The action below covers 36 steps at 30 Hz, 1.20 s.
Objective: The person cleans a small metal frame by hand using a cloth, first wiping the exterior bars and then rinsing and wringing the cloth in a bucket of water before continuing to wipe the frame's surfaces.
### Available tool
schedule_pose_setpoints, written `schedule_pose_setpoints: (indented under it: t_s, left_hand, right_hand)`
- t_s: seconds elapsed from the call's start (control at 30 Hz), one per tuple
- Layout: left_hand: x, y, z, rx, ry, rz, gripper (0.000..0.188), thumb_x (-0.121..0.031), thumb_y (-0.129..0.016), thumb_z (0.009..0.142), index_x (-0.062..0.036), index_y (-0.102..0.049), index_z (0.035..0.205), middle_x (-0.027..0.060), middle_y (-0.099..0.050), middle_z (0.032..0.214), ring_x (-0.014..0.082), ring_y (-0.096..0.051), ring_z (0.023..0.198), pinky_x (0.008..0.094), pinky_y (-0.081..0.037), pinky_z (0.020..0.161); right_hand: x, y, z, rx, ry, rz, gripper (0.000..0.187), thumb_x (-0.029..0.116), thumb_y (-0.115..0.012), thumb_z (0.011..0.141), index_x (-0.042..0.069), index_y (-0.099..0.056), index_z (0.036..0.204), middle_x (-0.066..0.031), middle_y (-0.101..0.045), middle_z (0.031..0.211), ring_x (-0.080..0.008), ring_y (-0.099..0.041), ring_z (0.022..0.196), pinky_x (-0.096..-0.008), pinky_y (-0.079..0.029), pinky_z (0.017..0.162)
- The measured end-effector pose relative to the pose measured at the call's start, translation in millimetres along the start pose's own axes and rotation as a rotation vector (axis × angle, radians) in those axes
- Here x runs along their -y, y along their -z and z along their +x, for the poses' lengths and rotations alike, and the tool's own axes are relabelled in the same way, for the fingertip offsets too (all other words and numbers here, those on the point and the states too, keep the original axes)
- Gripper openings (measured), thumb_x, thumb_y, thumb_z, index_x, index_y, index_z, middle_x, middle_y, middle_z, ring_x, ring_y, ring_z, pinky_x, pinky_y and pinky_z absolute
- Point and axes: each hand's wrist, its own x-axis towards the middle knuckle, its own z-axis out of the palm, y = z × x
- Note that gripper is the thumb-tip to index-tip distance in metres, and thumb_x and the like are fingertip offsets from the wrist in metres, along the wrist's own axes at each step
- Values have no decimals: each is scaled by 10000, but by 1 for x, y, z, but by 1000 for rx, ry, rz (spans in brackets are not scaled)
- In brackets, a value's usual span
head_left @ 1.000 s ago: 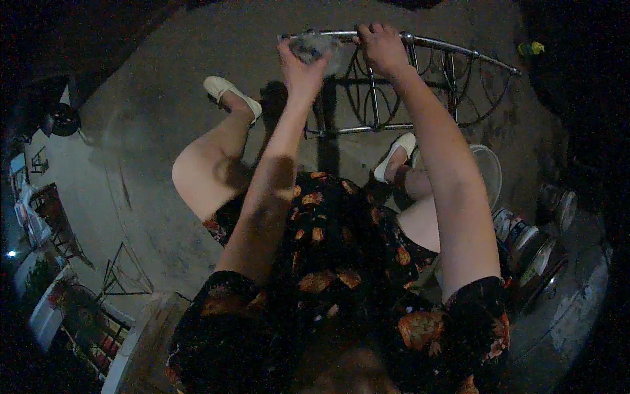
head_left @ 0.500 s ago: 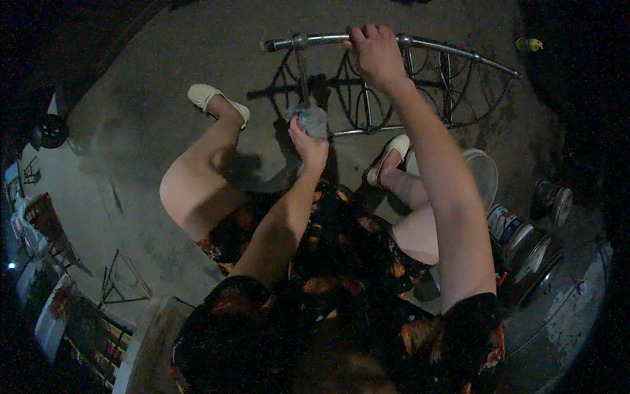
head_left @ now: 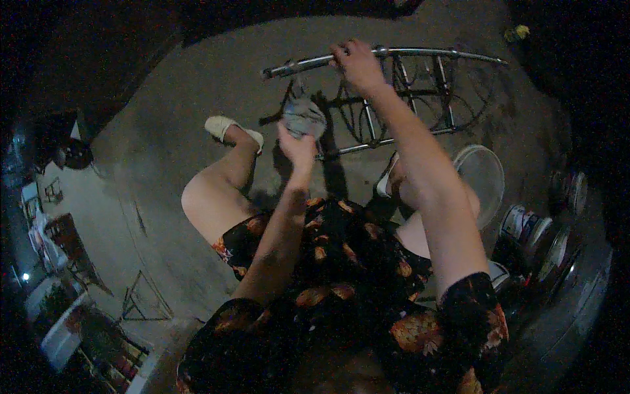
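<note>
Gripping the top rail of a metal frame (head_left: 407, 92), the right hand (head_left: 354, 62) has its fingers wrapped fully round the chrome tube; grip closed on the rail. Frame stands upright on the concrete floor (head_left: 164, 151) ahead of the seated person, thin curved wire bars below the rail, a lower crossbar near the feet. Left hand (head_left: 296, 146) is raised beneath the rail's left part, grip closed on a crumpled grey cloth (head_left: 303, 115); the cloth's upper end lies close to the rail, contact not resolvable in the dim light. White shoe (head_left: 226, 128) sits left of the frame. White round basin (head_left: 482, 180) lies on the floor to the right, with several paint cans (head_left: 531, 226) just beyond it.
</note>
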Motion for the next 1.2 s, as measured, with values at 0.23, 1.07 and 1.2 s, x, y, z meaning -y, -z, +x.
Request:
schedule_pose_setpoints:
  t_s: [0.23,1.07,1.2]
  left_hand:
    - [-145,2,7,275,-88,386,680,-206,-770,689,47,-404,1204,201,-586,1104,306,-590,993,372,-466,858]
    - [-146,9,153,486,-765,853,179,-117,-767,629,-44,-667,758,122,-635,767,288,-602,782,387,-478,712]
    - [-151,8,158,553,-502,877,245,-102,-761,698,-33,-660,909,84,-659,895,199,-647,863,331,-516,750]
  right_hand:
    - [102,19,-88,-147,-697,1361,554,437,-644,812,71,-524,1211,-135,-506,1200,-284,-489,1113,-405,-399,951]
    - [145,-77,-23,-214,-1038,2029,494,303,-684,802,13,-539,1175,-103,-620,1087,-202,-552,1047,-379,-441,895]
    - [139,-110,-71,-224,-1023,1776,454,237,-690,797,17,-541,1166,-90,-627,1074,-208,-588,976,-368,-457,874]
